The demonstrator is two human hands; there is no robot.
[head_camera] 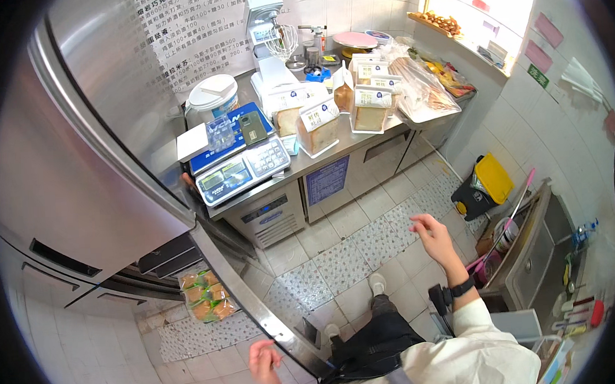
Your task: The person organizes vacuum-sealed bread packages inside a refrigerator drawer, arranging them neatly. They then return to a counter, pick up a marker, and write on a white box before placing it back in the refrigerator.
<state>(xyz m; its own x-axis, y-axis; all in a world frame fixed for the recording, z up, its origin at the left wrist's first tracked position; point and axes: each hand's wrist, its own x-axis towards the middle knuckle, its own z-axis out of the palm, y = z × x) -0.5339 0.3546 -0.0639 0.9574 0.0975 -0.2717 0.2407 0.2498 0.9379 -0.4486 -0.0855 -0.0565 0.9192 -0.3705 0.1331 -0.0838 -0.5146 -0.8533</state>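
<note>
My left hand (265,366) is at the bottom, loosely curled with nothing in it, beside the stainless steel edge (256,307) of what looks like a refrigerator door. I cannot tell whether it touches the metal. Past that edge, a clear pack of buns (207,295) with green leaves shows by the refrigerator's dark trays (170,257). Over the tiled floor my right hand (433,240) is held out empty, fingers bent and apart. Bagged toast loaves (319,127) stand on the steel counter ahead, out of reach of both hands.
A blue scale (242,169) carries a phone (252,127) and a clear container. Behind are a lidded white bucket (213,95) and a stand mixer (267,34). At right are a yellow-lidded bin (485,184), a pink-handled mop (516,203) and a sink (534,254).
</note>
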